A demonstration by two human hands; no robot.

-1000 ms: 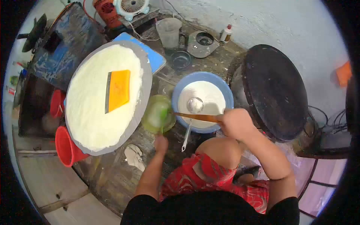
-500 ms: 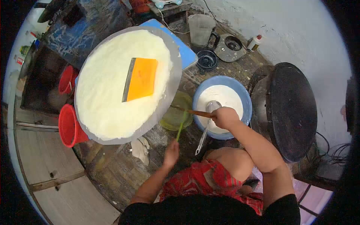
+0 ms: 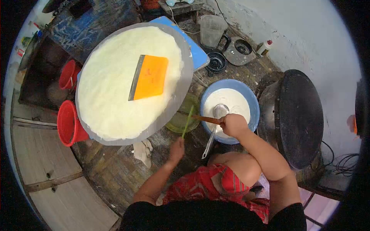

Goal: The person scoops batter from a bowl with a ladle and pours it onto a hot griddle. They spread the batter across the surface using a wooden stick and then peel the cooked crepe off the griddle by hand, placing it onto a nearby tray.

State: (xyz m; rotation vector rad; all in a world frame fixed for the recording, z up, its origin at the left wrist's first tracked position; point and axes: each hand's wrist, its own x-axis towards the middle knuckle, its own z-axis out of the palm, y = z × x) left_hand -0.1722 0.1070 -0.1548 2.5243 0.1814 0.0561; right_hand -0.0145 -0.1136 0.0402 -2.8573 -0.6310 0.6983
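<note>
In my closed left hand (image 3: pixel 177 151) is a thin green stick (image 3: pixel 187 124), pointing up and away from me. My right hand (image 3: pixel 234 125) grips a brown wooden-handled tool (image 3: pixel 207 119), its thin dark end reaching left over a yellow-green bowl (image 3: pixel 174 126). Stick and tool cross above that bowl. Below my right hand stands a blue basin (image 3: pixel 254 117) of white batter (image 3: pixel 235 99), with a metal ladle (image 3: pixel 208 144) resting in it. To the left, a large round grey plate (image 3: pixel 187 57) carries a pale, thin layer (image 3: pixel 108 84), and an orange scraper (image 3: pixel 152 77) lies on it.
A black round griddle (image 3: pixel 302 119) stands at the right. Red buckets (image 3: pixel 66 123) sit at the left. A whitish cloth (image 3: pixel 142 154) lies below the plate. At the back are a blender jug (image 3: pixel 212 30), its grey base (image 3: pixel 236 57) and a white bottle (image 3: pixel 264 47).
My left hand and the green stick have moved slightly up, and the stick now overlaps the tool more. My right hand keeps its grip. The whole view has shifted a little.
</note>
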